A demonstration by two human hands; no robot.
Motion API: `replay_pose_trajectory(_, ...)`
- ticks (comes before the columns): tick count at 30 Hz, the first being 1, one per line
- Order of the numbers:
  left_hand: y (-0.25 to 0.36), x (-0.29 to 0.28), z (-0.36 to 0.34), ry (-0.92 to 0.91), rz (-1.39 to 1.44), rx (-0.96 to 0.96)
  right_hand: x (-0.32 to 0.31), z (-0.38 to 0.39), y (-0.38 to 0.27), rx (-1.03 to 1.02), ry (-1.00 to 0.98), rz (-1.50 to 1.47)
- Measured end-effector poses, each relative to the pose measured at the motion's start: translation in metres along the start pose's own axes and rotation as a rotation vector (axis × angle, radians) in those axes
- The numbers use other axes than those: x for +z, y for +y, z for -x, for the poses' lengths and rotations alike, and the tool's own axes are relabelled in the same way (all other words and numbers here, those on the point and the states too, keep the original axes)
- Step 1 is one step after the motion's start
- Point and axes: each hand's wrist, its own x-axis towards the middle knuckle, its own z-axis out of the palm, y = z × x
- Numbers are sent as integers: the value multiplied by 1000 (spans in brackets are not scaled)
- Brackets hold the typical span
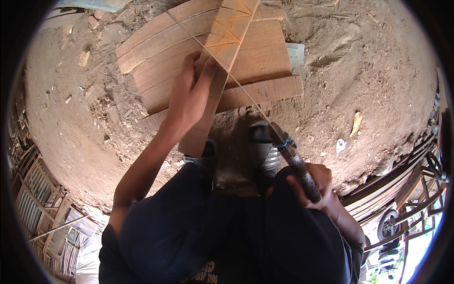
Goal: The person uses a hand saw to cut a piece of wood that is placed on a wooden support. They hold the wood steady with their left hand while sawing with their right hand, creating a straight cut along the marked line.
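A long narrow plank (215,97) lies slantwise over a low wooden work surface (262,52), and its near end reaches down by my feet. Zigzag cut lines mark its far part. My left hand (191,97) is closed round the plank's left edge, thumb on top, just on the near side of the blade. In my right hand (317,184), by my right knee, is the dark, tape-wrapped handle of a handsaw (300,170) with a blue tie near its top. The saw's thin blade, seen edge-on, crosses the plank diagonally toward the far left. Whether its teeth are in the wood cannot be told.
My shoes (264,151) stand at the near edge of the work surface on dirt ground strewn with wood chips. A grey sheet (295,57) sticks out at the surface's right. Farther right lies a yellowish scrap (356,124). Stacked timber (378,194) and a wheel (388,225) are at the lower right.
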Motion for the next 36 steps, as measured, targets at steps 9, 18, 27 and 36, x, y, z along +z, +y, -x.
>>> replay_pose_trajectory(9, -6, -5, -2, -45, -89, -37, -6, -6, -7, 33, -46, -22)
replay_pose_trajectory(18, 7, -6, 1, -46, -105, -1, 4, -7, -15, 105, 19, -35)
replay_pose_trajectory(27, 5, -4, 1, -36, -136, -7, 8, -2, -15, 143, 38, -64)
replay_pose_trajectory(36, 3, -2, 1, -6, -93, 35, 3, 3, -21, 131, 28, -51)
